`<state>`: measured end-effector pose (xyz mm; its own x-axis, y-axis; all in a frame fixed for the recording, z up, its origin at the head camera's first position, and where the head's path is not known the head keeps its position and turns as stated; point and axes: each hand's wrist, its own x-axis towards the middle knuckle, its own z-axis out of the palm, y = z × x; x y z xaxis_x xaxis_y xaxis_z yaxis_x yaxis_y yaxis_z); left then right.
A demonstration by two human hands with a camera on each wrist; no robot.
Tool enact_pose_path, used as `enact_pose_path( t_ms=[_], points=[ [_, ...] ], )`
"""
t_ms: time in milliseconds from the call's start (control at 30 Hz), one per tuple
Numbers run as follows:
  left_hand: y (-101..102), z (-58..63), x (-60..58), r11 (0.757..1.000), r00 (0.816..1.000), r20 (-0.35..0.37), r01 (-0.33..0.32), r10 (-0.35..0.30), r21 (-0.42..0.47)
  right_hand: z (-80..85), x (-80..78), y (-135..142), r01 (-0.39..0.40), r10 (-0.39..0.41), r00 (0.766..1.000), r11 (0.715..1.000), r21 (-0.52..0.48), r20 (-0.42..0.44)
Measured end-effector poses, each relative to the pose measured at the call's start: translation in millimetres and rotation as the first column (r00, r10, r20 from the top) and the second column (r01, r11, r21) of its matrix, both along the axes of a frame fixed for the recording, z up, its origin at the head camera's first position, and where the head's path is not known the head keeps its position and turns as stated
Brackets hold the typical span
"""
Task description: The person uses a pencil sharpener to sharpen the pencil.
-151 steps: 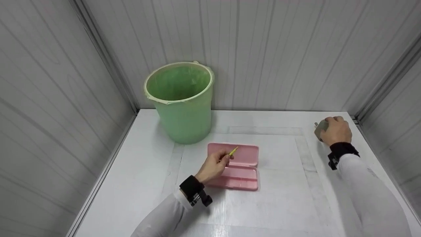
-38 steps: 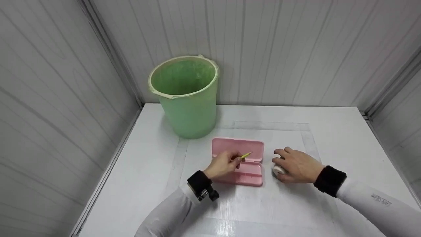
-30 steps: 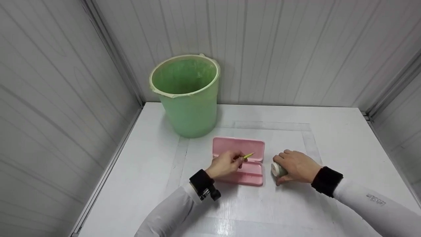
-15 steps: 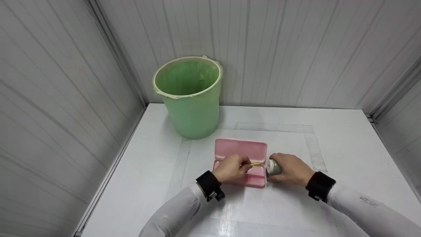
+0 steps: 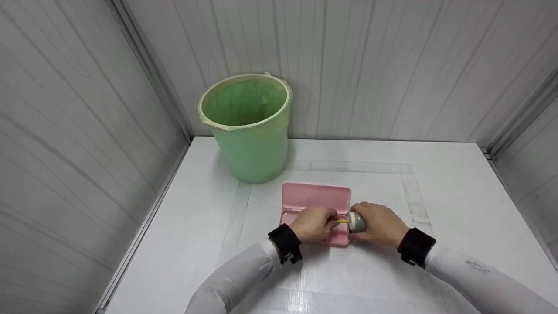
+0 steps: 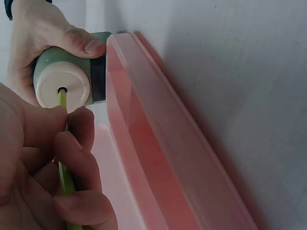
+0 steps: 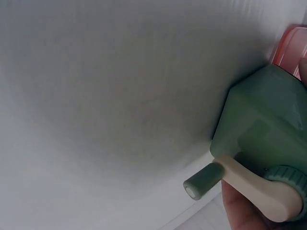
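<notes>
My left hand (image 5: pixel 314 223) pinches a yellow-green pencil (image 6: pixel 65 179) between thumb and fingers. The pencil's front end meets the hole in the round cream face of a green pencil sharpener (image 6: pixel 53 81). My right hand (image 5: pixel 380 224) grips the sharpener's body, thumb on one side in the left wrist view. On its rear side, a cream crank (image 7: pixel 254 189) with a green knob shows in the right wrist view. Both hands work over the right side of an opened pink pencil case (image 5: pixel 316 196), and my left hand covers part of its lower tray.
A tall green bucket (image 5: pixel 253 152) stands at the back left of the white table (image 5: pixel 370 279). Grey panel walls (image 5: pixel 370 65) enclose the table at the back and sides. Strips of clear tape (image 5: pixel 362 167) mark the tabletop.
My right hand has brought the sharpener from the table's far right to the pencil case. My left hand has shifted slightly right, levelling the pencil so its end meets the sharpener's hole.
</notes>
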<state>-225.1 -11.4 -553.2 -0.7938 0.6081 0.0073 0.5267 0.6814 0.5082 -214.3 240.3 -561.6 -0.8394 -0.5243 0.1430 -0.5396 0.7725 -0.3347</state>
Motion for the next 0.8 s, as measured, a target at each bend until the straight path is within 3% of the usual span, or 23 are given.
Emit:
enact_pose_path(
  t_ms=[200,367,500,800],
  points=[
    [8.7,0.4,-5.2,0.999,1.000,-0.026,-0.006,0.006,-0.032,-6.3,-0.2,0.2,-0.009,0.008,0.999,1.000,-0.016,-0.032],
    [14.8,-1.8,-5.2,0.989,0.991,-0.124,-0.076,0.060,-0.129,-9.9,0.5,0.5,-0.011,0.009,0.998,1.000,-0.025,-0.065],
    [18.4,-2.0,-4.7,0.981,0.980,-0.193,-0.079,0.044,-0.175,-10.3,0.5,1.5,0.000,-0.002,0.997,1.000,-0.028,-0.072],
    [25.0,-2.1,-4.8,0.988,0.983,-0.179,-0.057,0.031,-0.142,-10.9,-0.9,0.5,-0.014,0.012,0.999,0.999,-0.032,-0.052]
  ],
)
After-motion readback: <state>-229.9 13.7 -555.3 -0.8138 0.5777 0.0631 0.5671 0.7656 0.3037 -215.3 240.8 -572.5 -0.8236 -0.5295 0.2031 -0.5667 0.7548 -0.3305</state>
